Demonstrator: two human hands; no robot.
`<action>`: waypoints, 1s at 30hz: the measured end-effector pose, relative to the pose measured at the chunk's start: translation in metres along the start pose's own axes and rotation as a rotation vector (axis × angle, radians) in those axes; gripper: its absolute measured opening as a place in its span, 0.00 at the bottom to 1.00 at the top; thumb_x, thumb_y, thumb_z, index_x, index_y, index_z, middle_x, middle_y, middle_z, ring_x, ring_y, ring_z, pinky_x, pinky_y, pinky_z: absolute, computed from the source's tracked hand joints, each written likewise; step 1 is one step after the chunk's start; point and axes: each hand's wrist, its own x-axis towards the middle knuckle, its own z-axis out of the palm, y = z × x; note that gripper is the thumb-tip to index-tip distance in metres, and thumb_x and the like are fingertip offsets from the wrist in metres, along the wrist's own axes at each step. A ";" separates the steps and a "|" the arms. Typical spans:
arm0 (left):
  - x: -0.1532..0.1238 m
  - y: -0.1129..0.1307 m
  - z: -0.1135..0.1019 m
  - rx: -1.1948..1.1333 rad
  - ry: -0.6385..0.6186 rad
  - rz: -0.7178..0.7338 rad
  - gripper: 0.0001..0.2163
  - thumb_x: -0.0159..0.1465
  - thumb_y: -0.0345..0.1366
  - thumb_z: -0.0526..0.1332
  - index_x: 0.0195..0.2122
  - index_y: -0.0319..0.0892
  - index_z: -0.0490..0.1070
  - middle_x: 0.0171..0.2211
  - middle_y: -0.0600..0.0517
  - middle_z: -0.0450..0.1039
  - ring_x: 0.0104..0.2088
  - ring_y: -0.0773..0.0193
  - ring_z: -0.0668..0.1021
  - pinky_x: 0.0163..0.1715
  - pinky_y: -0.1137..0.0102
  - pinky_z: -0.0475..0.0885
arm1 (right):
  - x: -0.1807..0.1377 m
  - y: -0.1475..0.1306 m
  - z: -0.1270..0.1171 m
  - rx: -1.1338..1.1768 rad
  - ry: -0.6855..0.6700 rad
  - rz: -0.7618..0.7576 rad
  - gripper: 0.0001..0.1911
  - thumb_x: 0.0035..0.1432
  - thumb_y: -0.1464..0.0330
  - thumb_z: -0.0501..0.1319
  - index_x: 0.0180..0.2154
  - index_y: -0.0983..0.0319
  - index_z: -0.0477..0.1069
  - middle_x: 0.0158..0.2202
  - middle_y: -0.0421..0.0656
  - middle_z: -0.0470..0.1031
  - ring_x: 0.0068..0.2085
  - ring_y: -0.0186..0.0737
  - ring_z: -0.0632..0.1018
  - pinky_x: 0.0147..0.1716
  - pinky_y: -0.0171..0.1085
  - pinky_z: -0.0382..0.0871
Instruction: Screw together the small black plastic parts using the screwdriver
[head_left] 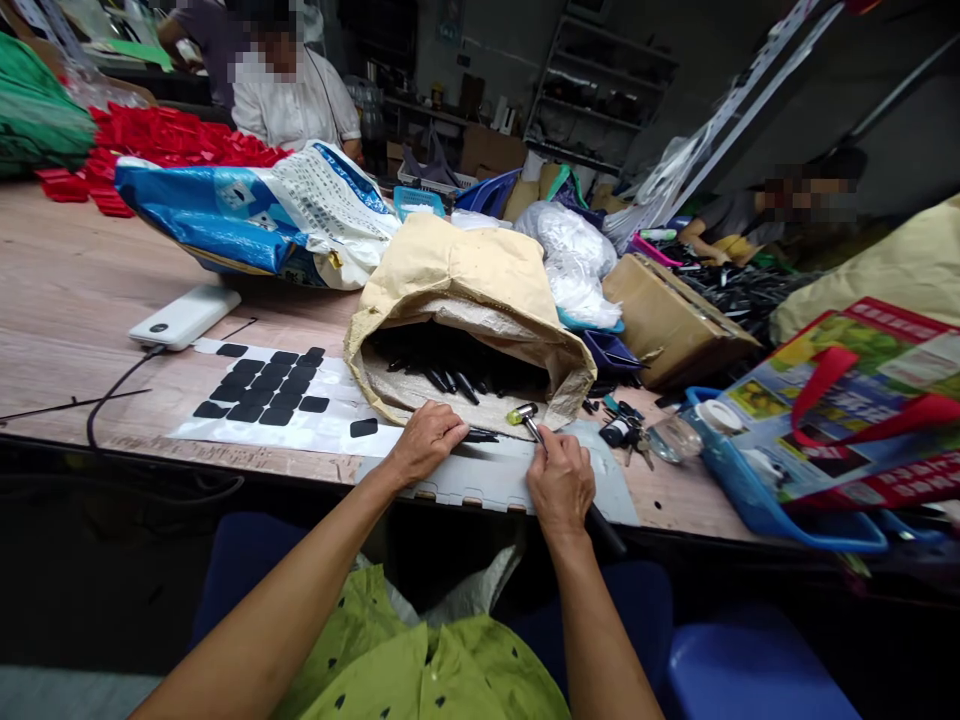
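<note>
My right hand [561,482] is wrapped round the handle of a small hammer [523,412], whose metal head has a yellowish face. The hammer head is up, just left of the hand. My left hand [426,442] is closed at the fingertips on a slim black piece [481,436], held low over a grey board [461,485] at the table edge. Its exact kind is too small to tell. Right behind both hands lies an open paper sack [457,255], mouth towards me, with several long black pen-like pieces [457,383] inside.
Left stand a white sheet with black stickers [270,385], a white power bank [185,316] with a cable, and a blue-white bag [255,215]. Rightward are keys [637,440], a clear bottle [675,436], a blue basket [780,515] and a cardboard box [675,320]. People sit beyond.
</note>
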 end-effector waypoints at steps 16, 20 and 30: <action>-0.002 0.000 -0.002 -0.010 -0.046 -0.010 0.22 0.75 0.42 0.45 0.25 0.43 0.65 0.29 0.51 0.69 0.36 0.58 0.68 0.44 0.61 0.62 | -0.008 -0.002 0.005 -0.035 0.070 -0.009 0.18 0.64 0.71 0.60 0.54 0.55 0.76 0.43 0.45 0.73 0.42 0.43 0.67 0.38 0.40 0.51; -0.002 0.001 -0.003 -0.005 -0.048 -0.001 0.22 0.75 0.42 0.46 0.25 0.43 0.66 0.29 0.51 0.69 0.36 0.58 0.68 0.44 0.61 0.62 | -0.008 -0.003 0.004 -0.041 0.065 -0.007 0.18 0.64 0.70 0.60 0.54 0.55 0.76 0.43 0.45 0.73 0.42 0.43 0.67 0.38 0.40 0.52; -0.005 0.005 -0.003 0.027 -0.026 0.027 0.21 0.73 0.45 0.51 0.24 0.42 0.68 0.27 0.51 0.70 0.35 0.59 0.69 0.44 0.62 0.63 | -0.008 -0.003 0.005 -0.036 0.048 0.006 0.18 0.64 0.70 0.60 0.55 0.55 0.75 0.44 0.45 0.73 0.43 0.44 0.67 0.39 0.40 0.54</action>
